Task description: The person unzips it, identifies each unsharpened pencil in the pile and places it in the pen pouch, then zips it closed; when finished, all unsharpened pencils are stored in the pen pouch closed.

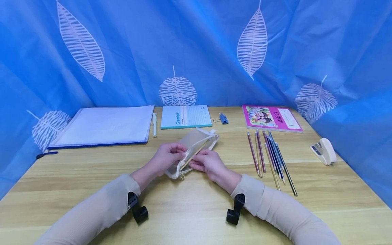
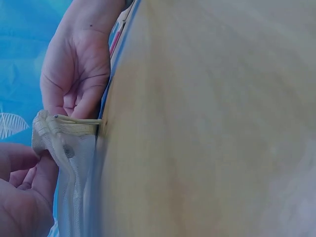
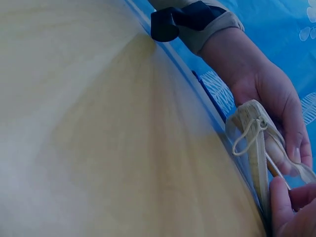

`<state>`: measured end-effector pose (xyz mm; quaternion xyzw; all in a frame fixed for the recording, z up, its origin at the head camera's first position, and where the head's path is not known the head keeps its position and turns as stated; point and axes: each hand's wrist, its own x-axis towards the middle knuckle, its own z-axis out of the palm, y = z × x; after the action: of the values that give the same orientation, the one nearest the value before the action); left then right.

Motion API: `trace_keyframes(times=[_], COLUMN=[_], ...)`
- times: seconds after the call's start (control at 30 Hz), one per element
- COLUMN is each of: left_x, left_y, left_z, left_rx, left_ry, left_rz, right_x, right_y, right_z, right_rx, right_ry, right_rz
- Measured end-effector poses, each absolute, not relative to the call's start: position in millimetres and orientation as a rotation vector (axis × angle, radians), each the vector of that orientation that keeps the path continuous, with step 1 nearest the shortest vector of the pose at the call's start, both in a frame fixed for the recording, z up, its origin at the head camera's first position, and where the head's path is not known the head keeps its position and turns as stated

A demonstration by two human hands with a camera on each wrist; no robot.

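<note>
A pale mesh zip pouch (image 1: 191, 139) lies slanted on the table, its zipped mouth spread. My left hand (image 1: 167, 156) pinches the near left edge of that mouth between thumb and fingers. Inside the opening runs a gold pencil (image 1: 196, 153), and the fingers of my right hand (image 1: 212, 165) grip it. From the right wrist, the pencil (image 3: 274, 167) leads into my right hand (image 3: 296, 212), beside the pouch's zip and looped pull cord (image 3: 247, 136). In the left wrist view the mesh pouch (image 2: 76, 173) hangs between both hands. The right fingertips are partly hidden.
Several loose pencils (image 1: 275, 160) lie right of my right hand, with a white stapler (image 1: 325, 151) beyond. Along the back are a white folder (image 1: 104, 125), a pen (image 1: 154, 125), a blue notebook (image 1: 186, 116), a binder clip (image 1: 224, 118) and a pink booklet (image 1: 272, 118).
</note>
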<state>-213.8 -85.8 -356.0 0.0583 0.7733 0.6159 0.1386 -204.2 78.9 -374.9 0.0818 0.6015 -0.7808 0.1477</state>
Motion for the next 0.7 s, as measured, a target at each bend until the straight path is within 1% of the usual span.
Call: trace_keyframes(times=[0.23,0.4,0.53,0.7], left_x=[-212,-211,-212,-216], left_y=[-86,-88,-92,-95], left_z=[-353,-356,-362,-362], left_rx=[0.251,0.197,0.150,0.127], left_ry=[2.246,2.227,2.189,2.159], left_rz=[1.719,1.793,1.814,1.814], right_x=[-214,-215,-215,-220], right_y=[83,96,137,222], right_z=[-372,-364,-346,-318], right_rx=[0.181,0.150,-0.018,-0.218], right_ry=[1.834,1.858,1.928,2.107], right_rz=[-2.057,-2.031,-1.987,-1.918])
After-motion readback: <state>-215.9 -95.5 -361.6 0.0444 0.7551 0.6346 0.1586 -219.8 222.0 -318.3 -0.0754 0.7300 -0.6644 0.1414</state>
